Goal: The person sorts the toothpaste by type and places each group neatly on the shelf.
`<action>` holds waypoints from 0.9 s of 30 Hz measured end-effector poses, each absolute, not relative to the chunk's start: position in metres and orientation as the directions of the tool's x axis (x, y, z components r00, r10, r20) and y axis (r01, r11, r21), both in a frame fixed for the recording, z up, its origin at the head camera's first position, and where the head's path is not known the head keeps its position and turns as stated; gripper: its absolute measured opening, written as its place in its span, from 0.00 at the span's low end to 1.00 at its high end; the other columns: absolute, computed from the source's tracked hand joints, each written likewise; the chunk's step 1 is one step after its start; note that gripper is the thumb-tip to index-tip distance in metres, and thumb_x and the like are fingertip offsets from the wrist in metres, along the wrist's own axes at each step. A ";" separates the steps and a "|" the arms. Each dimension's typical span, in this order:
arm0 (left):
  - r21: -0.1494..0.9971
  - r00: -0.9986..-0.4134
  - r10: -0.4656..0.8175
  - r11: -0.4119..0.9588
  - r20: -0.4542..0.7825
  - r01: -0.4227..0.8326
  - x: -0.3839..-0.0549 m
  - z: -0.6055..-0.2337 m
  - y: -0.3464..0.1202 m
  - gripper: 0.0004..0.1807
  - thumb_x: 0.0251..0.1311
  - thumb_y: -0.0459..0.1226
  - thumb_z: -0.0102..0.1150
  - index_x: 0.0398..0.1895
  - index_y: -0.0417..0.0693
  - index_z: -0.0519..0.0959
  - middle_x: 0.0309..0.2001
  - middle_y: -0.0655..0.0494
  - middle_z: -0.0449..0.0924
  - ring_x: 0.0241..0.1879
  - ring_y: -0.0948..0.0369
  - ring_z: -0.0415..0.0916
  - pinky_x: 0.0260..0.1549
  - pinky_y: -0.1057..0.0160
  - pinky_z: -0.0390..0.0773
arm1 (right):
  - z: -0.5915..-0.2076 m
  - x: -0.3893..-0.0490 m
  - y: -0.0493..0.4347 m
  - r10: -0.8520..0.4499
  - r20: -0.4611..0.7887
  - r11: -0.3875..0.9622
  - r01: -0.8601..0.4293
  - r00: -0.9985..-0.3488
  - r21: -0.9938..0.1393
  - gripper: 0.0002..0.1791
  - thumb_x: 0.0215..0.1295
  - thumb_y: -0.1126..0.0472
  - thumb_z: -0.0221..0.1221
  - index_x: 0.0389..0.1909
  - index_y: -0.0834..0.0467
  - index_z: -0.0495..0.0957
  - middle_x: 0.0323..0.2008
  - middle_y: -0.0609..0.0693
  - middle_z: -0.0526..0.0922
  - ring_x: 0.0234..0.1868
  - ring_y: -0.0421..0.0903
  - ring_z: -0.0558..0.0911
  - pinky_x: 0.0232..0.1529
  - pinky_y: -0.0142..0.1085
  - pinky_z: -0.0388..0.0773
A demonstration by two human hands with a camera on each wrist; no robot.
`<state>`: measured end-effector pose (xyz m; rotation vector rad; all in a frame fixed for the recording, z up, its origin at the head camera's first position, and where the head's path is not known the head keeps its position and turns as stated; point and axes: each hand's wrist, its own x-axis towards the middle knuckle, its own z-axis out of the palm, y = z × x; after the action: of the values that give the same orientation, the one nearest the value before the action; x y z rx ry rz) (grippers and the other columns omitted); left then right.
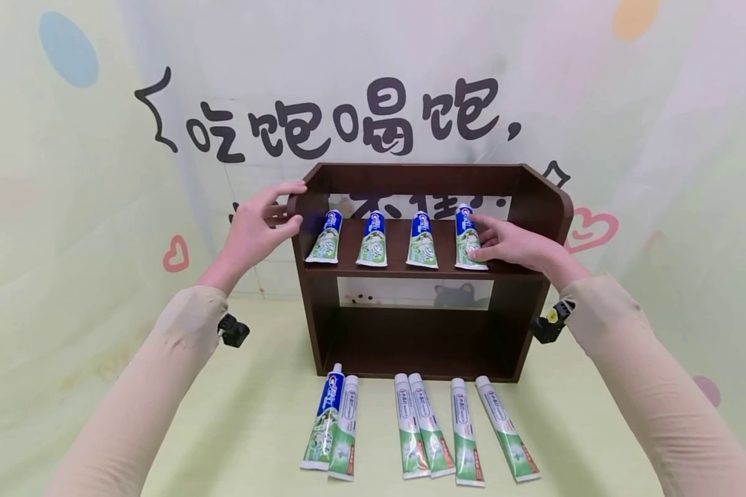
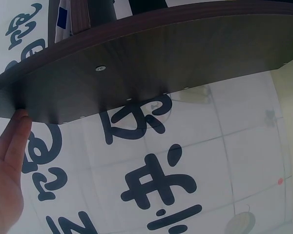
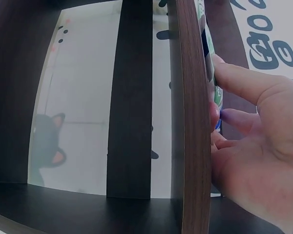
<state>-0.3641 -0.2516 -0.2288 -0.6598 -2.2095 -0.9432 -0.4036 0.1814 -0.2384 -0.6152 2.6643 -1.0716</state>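
On the upper shelf of a dark brown wooden rack (image 1: 410,178), several blue-and-green toothpaste tubes lean in a row, caps up. My right hand (image 1: 514,243) pinches the rightmost toothpaste tube (image 1: 466,238) along its right side, thumb near the flat bottom end and fingers higher up. In the right wrist view the shelf board (image 3: 195,117) hides most of this tube. My left hand (image 1: 257,224) rests on the rack's left side panel (image 2: 151,58), its fingers fairly straight against the outer face and front edge.
In front of the rack, one blue-and-green tube (image 1: 326,414) lies on the pale table (image 1: 249,414), overlapped by a white-and-green tube (image 1: 346,428). More white-and-green tubes (image 1: 466,431) lie to the right. Below, the rack has a lower shelf (image 1: 413,342). A printed curtain (image 1: 373,55) hangs behind.
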 end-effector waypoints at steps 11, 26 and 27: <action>0.447 -0.672 0.200 0.609 0.713 0.655 -0.364 -0.228 -0.252 0.26 0.61 0.31 0.61 0.63 0.57 0.76 0.68 0.60 0.73 0.49 0.47 0.86 0.44 0.79 0.81 | -0.237 -0.405 0.181 -0.470 -0.050 0.636 -0.298 -0.881 -0.712 0.47 0.68 0.55 0.60 0.79 0.51 0.42 0.69 0.67 0.63 0.66 0.62 0.66 0.69 0.60 0.68; 0.437 -0.678 0.205 0.627 0.706 0.645 -0.362 -0.227 -0.252 0.26 0.61 0.32 0.62 0.63 0.55 0.76 0.67 0.59 0.74 0.49 0.49 0.86 0.44 0.78 0.82 | -0.236 -0.404 0.186 -0.474 -0.065 0.652 -0.301 -0.878 -0.696 0.44 0.68 0.50 0.60 0.79 0.49 0.47 0.69 0.66 0.63 0.68 0.61 0.64 0.71 0.60 0.64; 0.435 -0.676 0.203 0.629 0.708 0.644 -0.362 -0.227 -0.252 0.26 0.61 0.32 0.62 0.63 0.56 0.76 0.67 0.59 0.75 0.49 0.49 0.86 0.43 0.79 0.82 | -0.235 -0.404 0.186 -0.473 -0.067 0.654 -0.299 -0.878 -0.695 0.44 0.68 0.50 0.60 0.79 0.48 0.47 0.69 0.65 0.63 0.68 0.61 0.65 0.71 0.59 0.64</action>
<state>-0.3617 -0.2522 -0.2271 -0.6602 -2.2290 -0.9229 -0.4044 0.1855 -0.2353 -0.6252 2.6296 -1.0412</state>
